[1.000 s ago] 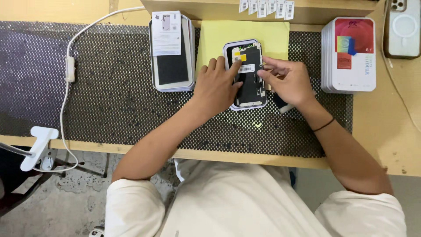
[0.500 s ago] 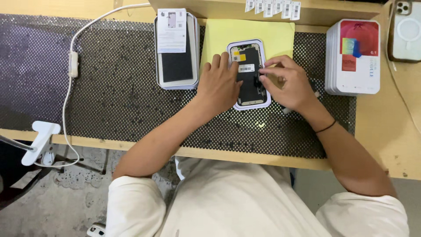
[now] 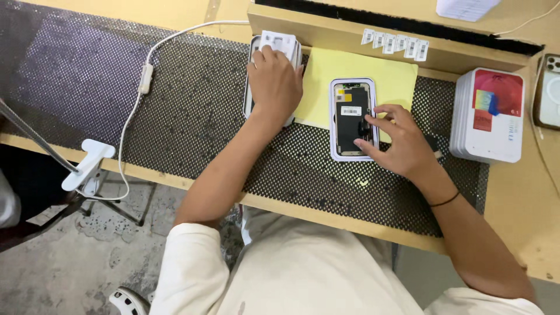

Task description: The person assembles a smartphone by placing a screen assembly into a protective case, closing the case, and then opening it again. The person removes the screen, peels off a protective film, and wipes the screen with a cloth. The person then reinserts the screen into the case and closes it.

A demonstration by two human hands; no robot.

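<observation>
A phone screen panel [image 3: 352,118] lies back side up, partly on a yellow sheet [image 3: 354,74] and partly on the black perforated mat [image 3: 192,111]. My right hand [image 3: 392,141] rests on the panel's right edge, fingertips pressing on its lower right part. My left hand [image 3: 274,83] lies palm down on a stack of flat screen packages [image 3: 253,55] left of the yellow sheet, covering most of it; a white label [image 3: 279,42] shows at its top.
A second stack of white boxes [image 3: 489,114] with a colourful top stands at the right. A phone [image 3: 549,91] lies at the far right edge. A white cable [image 3: 146,79] runs to a clamp [image 3: 87,166] at the bench's front edge. Small label strips [image 3: 394,43] line the raised ledge.
My left hand left the screen panel and moved left onto the stack of packages. My right hand stays on the panel's right side. The view has moved closer.
</observation>
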